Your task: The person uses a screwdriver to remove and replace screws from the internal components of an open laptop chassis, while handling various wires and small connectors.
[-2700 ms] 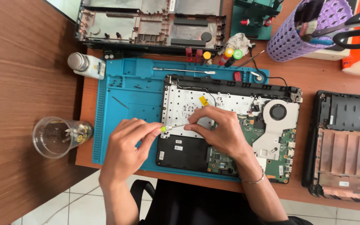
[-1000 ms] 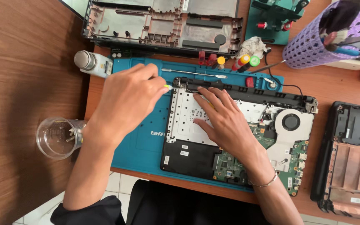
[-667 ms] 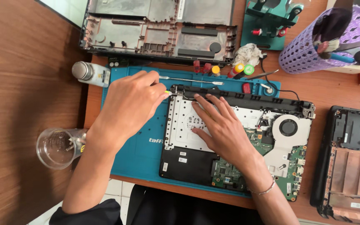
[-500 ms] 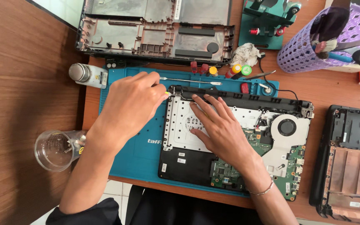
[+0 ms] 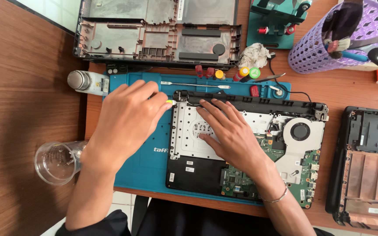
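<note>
An opened laptop base (image 5: 285, 144) with its green circuit board, round fan and silver metal plate lies on a blue work mat (image 5: 145, 157). My left hand (image 5: 127, 120) grips a small tool with a yellow-green tip (image 5: 169, 102) at the laptop's top left corner, by the hinge. My right hand (image 5: 228, 131) lies flat on the silver plate, fingers spread toward the top edge, holding nothing.
A clear glass cup (image 5: 57, 161) stands left of the mat. A white bottle (image 5: 86, 82) lies at the mat's top left. Another laptop shell (image 5: 158, 32) sits behind, a black one (image 5: 368, 161) at right. A purple tool basket (image 5: 342, 35) stands top right.
My left hand has moved from the laptop's lower left up to its top left corner with the tool. My right hand slid up the silver plate toward the hinge edge.
</note>
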